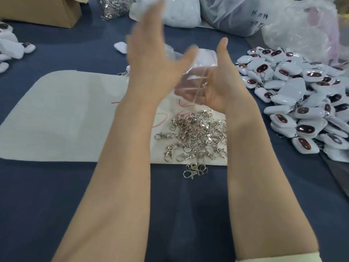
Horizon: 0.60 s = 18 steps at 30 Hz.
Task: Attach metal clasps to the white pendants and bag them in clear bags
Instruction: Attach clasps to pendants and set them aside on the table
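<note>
Dark-blue cloth is spread over the tabletop (pixel 56 186), and a pale mat (pixel 66 114) is laid on it near the middle. A large heap of white pendants (pixel 302 103), glossy and seemingly already bagged, is piled on the right. Crumpled plastic sacks (pixel 236 12) are ranged along the far edge, and a cardboard box (pixel 47 12) is set at the far left. Loose metal clasps (pixel 198 133) are scattered on the mat's right end, below the 2 raised hands. The left hand (pixel 151 59) is blurred, its fingers straight and spread wide, the thumb at the clear bag (pixel 196 72). The right hand (pixel 217 91) is turned palm inward against that bag; whether its fingers are curled round it cannot be told. The bag is up in the air between both hands, and its contents cannot be made out. Bagging is judged to be the step in hand: the mouth should be opened fully, the pendant slid right in, and the seal pressed along its whole length.
</note>
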### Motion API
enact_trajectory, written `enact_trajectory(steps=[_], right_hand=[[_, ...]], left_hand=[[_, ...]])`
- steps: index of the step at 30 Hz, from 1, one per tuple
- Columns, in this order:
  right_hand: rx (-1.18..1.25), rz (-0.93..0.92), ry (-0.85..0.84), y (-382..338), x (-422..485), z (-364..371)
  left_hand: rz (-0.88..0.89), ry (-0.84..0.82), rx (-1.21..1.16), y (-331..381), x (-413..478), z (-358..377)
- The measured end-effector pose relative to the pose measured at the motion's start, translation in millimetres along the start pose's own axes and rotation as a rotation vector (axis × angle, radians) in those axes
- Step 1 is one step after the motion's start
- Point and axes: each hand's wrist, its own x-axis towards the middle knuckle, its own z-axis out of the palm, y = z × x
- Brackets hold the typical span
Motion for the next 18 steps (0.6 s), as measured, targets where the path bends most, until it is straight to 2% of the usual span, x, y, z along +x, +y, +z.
enact_trajectory(steps=[2,3,5,7,10,14,18], right_hand=[[-0.014,0.035,-0.058,3.5,2.2,0.5],[-0.030,0.052,-0.077,5.8,3.7,0.3],[-0.089,0.098,-0.113,11.0,4.7,1.8],[-0.076,0.110,-0.070,16.2,1.4,7.4],[-0.087,-0.018,0.070,22.2,-1.0,9.7],[-0.195,0.126,0.005,19.5,-2.6,2.6],[-0.240,0.090,0.059,22.8,1.0,-0.3]], left_hand=[[0.010,-0.496,0.120,9.9,-0.8,3.2],[0.007,-0.658,0.220,12.3,-4.6,7.2],[-0.053,-0.809,0.348,8.9,-12.2,15.9],[-0.115,-0.841,0.396,5.5,-16.3,19.6],[-0.119,-0.875,0.466,3.7,-17.7,25.0],[-0.128,-0.953,0.493,2.4,-23.0,29.1],[-0.129,-0.920,0.513,1.3,-22.9,32.3]])
